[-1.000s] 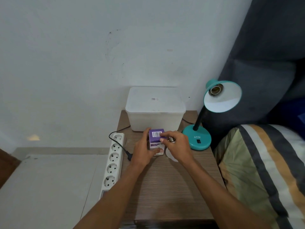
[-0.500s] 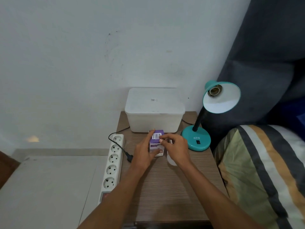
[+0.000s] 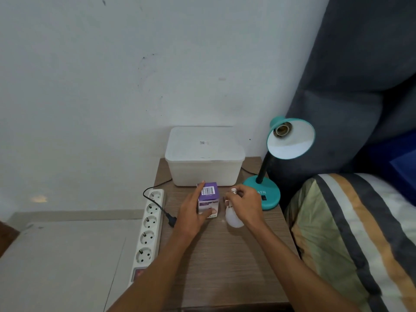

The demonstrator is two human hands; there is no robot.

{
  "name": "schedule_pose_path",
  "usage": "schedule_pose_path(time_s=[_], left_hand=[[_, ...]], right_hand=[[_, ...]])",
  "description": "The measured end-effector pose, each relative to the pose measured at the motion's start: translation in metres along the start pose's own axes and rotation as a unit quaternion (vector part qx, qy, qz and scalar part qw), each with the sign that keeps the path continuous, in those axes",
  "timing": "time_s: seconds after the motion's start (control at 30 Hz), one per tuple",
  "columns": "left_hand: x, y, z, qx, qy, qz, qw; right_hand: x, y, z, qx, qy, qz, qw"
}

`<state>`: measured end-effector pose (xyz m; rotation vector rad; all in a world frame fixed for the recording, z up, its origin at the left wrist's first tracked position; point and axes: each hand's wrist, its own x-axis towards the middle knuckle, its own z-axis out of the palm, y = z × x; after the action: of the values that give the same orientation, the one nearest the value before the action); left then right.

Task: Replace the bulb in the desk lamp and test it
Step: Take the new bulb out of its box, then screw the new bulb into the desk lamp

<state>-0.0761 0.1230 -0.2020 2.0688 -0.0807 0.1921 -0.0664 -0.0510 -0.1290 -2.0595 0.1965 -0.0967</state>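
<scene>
Bulb (image 3: 234, 218) gripped by right hand (image 3: 245, 204), seemingly by its neck

The bulb (image 3: 234, 219) is largely covered by the right hand (image 3: 244, 204); only its screw cap and lower globe are seen. The box (image 3: 208, 199) print is too small to be read, and its left face is masked by the left hand (image 3: 191, 215). The power strip (image 3: 147, 230) is cut by the left forearm at 6 o'clock. The cable (image 3: 246, 170) is hidden behind the container (image 3: 204, 158).
</scene>
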Motion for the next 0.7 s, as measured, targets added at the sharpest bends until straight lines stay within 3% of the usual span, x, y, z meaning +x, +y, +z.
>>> schedule_pose_path(time_s=[0.17,0.37,0.57,0.7], left_hand=[[0.0,0.004,-0.004,0.008,-0.008,-0.001,1.0],[-0.005,0.021,-0.014,0.071,0.014,0.054,0.996],[0.014,0.081,-0.016,0.141,0.046,0.247,0.957],[0.046,0.137,0.001,0.157,0.016,0.313,0.937]], right_hand=[[-0.005,-0.002,-0.012,0.023,0.015,-0.025,0.999],[-0.01,-0.015,-0.036,0.088,0.053,-0.027,0.994],[-0.007,-0.035,-0.086,0.163,0.133,0.022,0.977],[0.004,-0.049,-0.118,0.2,0.144,0.023,0.969]])
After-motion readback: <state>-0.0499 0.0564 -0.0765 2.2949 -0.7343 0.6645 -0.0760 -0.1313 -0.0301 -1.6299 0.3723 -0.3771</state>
